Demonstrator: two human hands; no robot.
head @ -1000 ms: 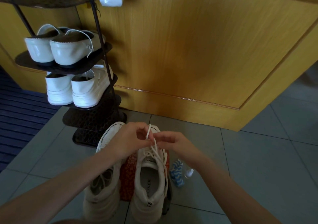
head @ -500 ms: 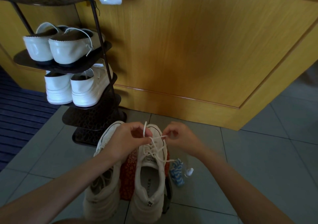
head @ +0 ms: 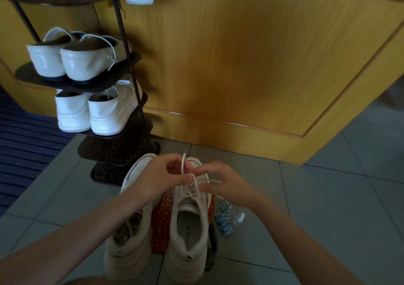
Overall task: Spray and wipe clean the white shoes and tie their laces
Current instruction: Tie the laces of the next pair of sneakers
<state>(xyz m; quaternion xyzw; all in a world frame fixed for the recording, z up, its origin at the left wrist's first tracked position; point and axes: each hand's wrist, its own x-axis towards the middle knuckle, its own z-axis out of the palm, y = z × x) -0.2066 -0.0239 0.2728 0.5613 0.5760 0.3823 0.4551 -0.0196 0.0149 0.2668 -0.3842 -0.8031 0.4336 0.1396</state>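
Observation:
Two white sneakers stand side by side on the floor tiles, toes pointing away from me. The right sneaker [head: 189, 230] has loose white laces [head: 192, 188] over its tongue. My left hand [head: 157, 176] pinches a lace loop that sticks up above the toe. My right hand [head: 220, 183] pinches the other lace end, which runs off to the right. The left sneaker [head: 129, 236] lies beside it, partly under my left forearm. A small spray bottle [head: 238, 218] and a blue and white cloth [head: 223, 218] lie on the floor to the right of the shoes.
An orange patterned cloth [head: 160, 221] lies under and between the sneakers. A dark shoe rack [head: 122, 151] with two pairs of white shoes [head: 76, 59] stands at the left against a yellow wooden door [head: 251, 66]. A dark blue mat [head: 24, 140] lies far left.
My hands moved apart and came closer again over the right sneaker's toe. The lace loop in my left hand still stands up; the right hand now pulls its lace end out to the right.

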